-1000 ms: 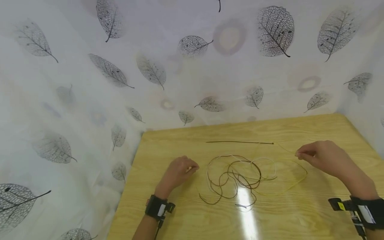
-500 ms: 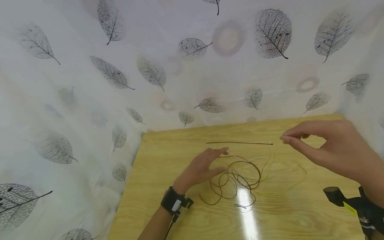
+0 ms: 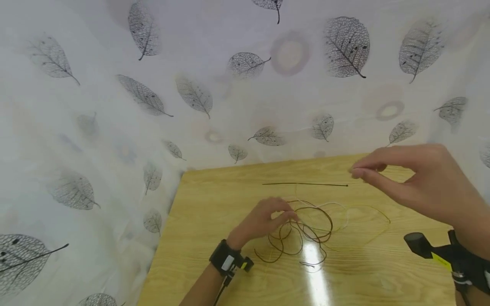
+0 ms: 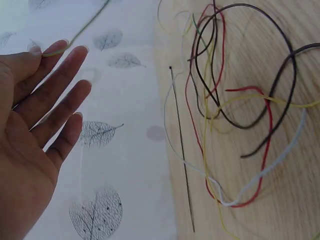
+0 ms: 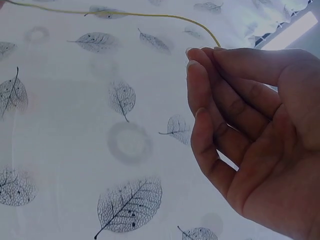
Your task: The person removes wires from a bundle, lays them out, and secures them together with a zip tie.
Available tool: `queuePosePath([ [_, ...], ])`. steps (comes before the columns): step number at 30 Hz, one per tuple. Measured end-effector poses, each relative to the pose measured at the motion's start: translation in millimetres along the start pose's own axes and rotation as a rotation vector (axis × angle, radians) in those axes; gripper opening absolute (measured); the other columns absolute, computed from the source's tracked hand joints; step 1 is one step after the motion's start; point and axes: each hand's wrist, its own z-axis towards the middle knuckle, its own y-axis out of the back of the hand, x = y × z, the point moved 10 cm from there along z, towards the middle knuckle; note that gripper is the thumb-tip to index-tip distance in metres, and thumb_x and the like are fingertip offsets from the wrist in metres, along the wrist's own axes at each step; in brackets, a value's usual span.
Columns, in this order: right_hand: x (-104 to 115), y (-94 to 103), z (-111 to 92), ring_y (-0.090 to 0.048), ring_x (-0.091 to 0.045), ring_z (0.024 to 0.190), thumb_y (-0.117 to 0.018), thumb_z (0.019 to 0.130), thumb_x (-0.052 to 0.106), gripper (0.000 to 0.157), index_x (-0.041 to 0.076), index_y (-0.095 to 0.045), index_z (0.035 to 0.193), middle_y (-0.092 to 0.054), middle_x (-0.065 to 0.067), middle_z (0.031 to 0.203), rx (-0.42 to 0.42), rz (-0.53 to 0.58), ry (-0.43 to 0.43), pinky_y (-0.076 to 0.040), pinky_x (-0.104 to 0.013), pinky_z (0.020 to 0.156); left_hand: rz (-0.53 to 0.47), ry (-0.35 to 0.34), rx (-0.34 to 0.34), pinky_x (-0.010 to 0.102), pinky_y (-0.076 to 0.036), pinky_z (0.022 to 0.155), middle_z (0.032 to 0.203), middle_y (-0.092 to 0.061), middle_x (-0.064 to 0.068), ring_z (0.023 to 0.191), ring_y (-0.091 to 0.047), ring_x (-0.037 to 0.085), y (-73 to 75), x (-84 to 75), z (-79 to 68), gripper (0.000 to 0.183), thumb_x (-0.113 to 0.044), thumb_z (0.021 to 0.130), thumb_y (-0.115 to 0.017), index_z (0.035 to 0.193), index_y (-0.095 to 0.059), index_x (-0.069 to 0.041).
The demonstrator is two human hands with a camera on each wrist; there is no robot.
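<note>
My right hand (image 3: 425,182) is raised above the right side of the table, thumb and fingertips together. In the right wrist view it pinches the end of a thin yellow cord (image 5: 150,15), which runs off to the left. Over the left part of a loose tangle of cords sits my left hand (image 3: 264,219). The left wrist view shows its thumb and index finger pinching a yellow-green cord (image 4: 90,22), the other fingers loosely extended. Below lie a dark brown cord (image 4: 295,65), a red cord (image 4: 270,125), a white cord (image 4: 295,145) and another yellow cord (image 4: 250,97).
A straight dark cord (image 3: 306,184) with a small knot at its right end lies behind the tangle. The wooden table (image 3: 214,191) meets a leaf-patterned white sheet (image 3: 214,144) at the back and left. Glare (image 3: 317,280) crosses the front.
My right hand has risen and moved left from the tabletop with the yellow cord. My left hand has moved right over the tangle, opened its fingers midway and brought thumb and index together.
</note>
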Motion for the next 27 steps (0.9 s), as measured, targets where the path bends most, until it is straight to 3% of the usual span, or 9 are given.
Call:
queuePosePath([
  [3,-31.9,5.6,-13.0,-0.051,0.018,0.073,-0.084,0.064,-0.003,0.035,0.016,-0.079,0.092,-0.071,0.009,0.074,-0.022,-0.095,-0.108,-0.042,-0.014,0.064,-0.088,0.092,-0.052,0.020,-0.054,0.071,0.081,-0.073,-0.005,0.075,-0.065,0.003,15.7,7.5,-13.5,0.014,-0.008,0.098,-0.060,0.094,-0.073,-0.012],
  [7,-85.7,7.3,-41.3,-0.041,0.026,0.071,-0.080,0.076,0.003,0.022,0.012,-0.079,0.096,-0.067,0.009,0.073,-0.002,-0.178,-0.299,-0.040,-0.016,0.059,-0.170,0.183,-0.126,0.027,-0.054,0.068,0.069,-0.069,0.004,0.065,-0.064,0.011,43.7,9.1,-30.8,0.013,0.000,0.095,-0.061,0.097,-0.071,-0.008],
  [12,-147.4,-6.2,-88.2,-0.041,0.025,0.066,-0.075,0.085,0.014,0.011,0.010,-0.078,0.094,-0.068,0.011,0.075,0.091,-0.184,-0.480,-0.043,-0.019,0.049,-0.149,0.264,-0.167,0.030,-0.052,0.064,0.067,-0.067,0.004,0.065,-0.062,0.014,63.8,20.2,-51.2,0.013,-0.002,0.094,-0.063,0.098,-0.073,-0.011],
  [16,-184.6,-30.3,-127.4,-0.053,0.012,0.058,-0.071,0.089,0.022,0.019,0.007,-0.078,0.097,-0.074,-0.003,0.075,0.216,-0.147,-0.589,-0.050,-0.037,0.047,-0.070,0.313,-0.142,0.031,-0.053,0.067,0.069,-0.068,-0.003,0.070,-0.062,0.008,58.2,46.5,-64.6,0.011,-0.013,0.096,-0.064,0.099,-0.075,-0.012],
  [19,-200.9,-59.9,-152.3,-0.060,0.002,0.056,-0.069,0.091,0.028,0.023,0.008,-0.077,0.099,-0.075,-0.003,0.074,0.308,-0.103,-0.609,-0.052,-0.037,0.050,0.014,0.390,-0.081,0.030,-0.054,0.071,0.073,-0.069,-0.006,0.074,-0.061,0.004,46.0,74.2,-78.1,0.015,-0.023,0.096,-0.064,0.099,-0.075,-0.014],
  [22,-203.3,-94.1,-173.8,-0.065,-0.003,0.059,-0.069,0.091,0.028,0.022,0.008,-0.077,0.099,-0.075,0.001,0.077,0.401,-0.043,-0.576,-0.052,-0.030,0.049,0.121,0.487,0.005,0.029,-0.054,0.071,0.078,-0.070,-0.008,0.075,-0.060,0.003,30.6,98.8,-93.5,0.017,-0.029,0.095,-0.064,0.098,-0.076,-0.017],
  [27,-195.6,-144.7,-201.4,-0.069,-0.018,0.071,-0.070,0.090,0.024,0.017,0.009,-0.077,0.098,-0.075,-0.001,0.084,0.548,0.040,-0.589,-0.056,-0.039,0.059,0.287,0.557,0.090,0.026,-0.052,0.067,0.081,-0.069,-0.014,0.074,-0.059,0.004,15.0,119.3,-110.6,0.015,-0.032,0.093,-0.066,0.095,-0.076,-0.021],
])
